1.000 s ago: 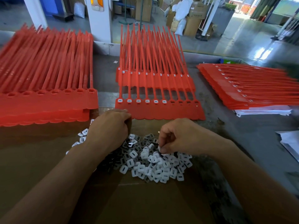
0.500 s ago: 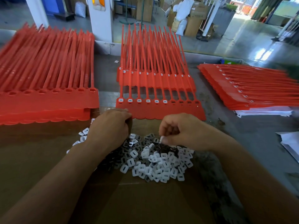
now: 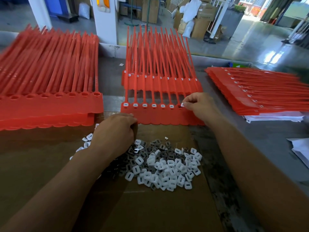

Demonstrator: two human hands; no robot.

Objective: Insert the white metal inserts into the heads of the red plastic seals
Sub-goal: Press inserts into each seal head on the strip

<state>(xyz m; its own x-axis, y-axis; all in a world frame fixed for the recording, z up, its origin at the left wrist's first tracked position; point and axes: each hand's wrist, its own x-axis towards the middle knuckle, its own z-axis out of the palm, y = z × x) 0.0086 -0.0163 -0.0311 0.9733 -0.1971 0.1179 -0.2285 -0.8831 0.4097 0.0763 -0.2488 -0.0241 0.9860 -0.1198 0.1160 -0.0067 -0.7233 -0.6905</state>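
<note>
While pinched in right hand [image 3: 200, 106], squarish white insert [image 3: 182, 104] at red seal [image 3: 160, 117]; left hand [image 3: 115, 133]: hold unclear.

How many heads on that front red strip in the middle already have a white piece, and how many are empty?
Heads with a white insert: 6
Empty heads in view: 1
Total on the front strip: 7 in view; the right hand hides any others.

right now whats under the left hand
The left hand rests over the left edge of the insert pile on cardboard; a few inserts show beside the wrist. Whether its curled fingers hold any is hidden.
</note>
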